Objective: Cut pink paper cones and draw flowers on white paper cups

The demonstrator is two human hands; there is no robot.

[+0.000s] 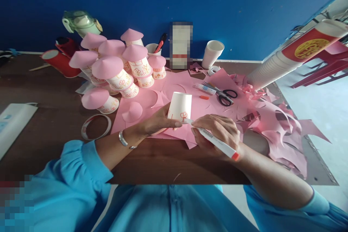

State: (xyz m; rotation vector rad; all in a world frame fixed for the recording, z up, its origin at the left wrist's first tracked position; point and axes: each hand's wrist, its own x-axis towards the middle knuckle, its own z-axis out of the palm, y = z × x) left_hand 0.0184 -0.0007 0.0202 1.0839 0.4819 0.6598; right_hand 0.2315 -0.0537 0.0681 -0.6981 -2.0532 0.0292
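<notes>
My left hand (160, 121) grips a white paper cup (180, 103) near its rim, the cup turned upside down over the pink paper. An orange flower is drawn low on its side. In my right hand (220, 130) is a white marker pen (217, 143) with an orange end, its tip at the cup beside the flower. Beyond the cup lies a small orange cap (204, 97), close to scissors (227, 97) with black handles and a glue stick (205, 88).
Several decorated cups with pink cone tops (107, 68) stand at the left, with a tape roll (96, 127) in front. Pink paper scraps (282, 130) cover the right side. A long stack of white cups (277, 67) leans there. More cups (213, 52) stand near the blue wall (136, 0).
</notes>
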